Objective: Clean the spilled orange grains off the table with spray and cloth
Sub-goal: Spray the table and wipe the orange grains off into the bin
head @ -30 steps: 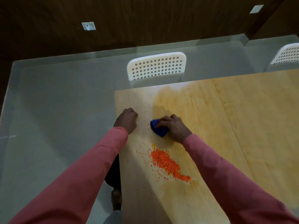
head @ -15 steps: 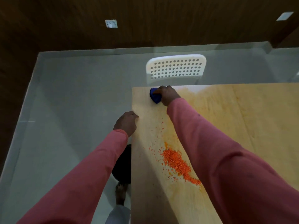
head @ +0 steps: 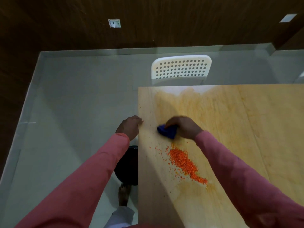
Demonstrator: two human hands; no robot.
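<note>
Right hand point(head: 184, 128) curled over small blue cloth point(head: 167, 132), fingers pinching it down on pale wood surface point(head: 230, 122). Left hand point(head: 130, 127) at surface edge w/ fingers curled in, holding nothing seen. Pile of tiny orange grains point(head: 184, 162) just below cloth, near edge. Could go wrong: fast wipe flicks bits off onto grey floor point(head: 65, 112); wet patches may smear orange.

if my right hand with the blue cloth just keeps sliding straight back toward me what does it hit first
Most likely the orange grains. The right hand holds the blue cloth on the table, and the pile lies just nearer you, slightly right. A few stray grains come first.
</note>
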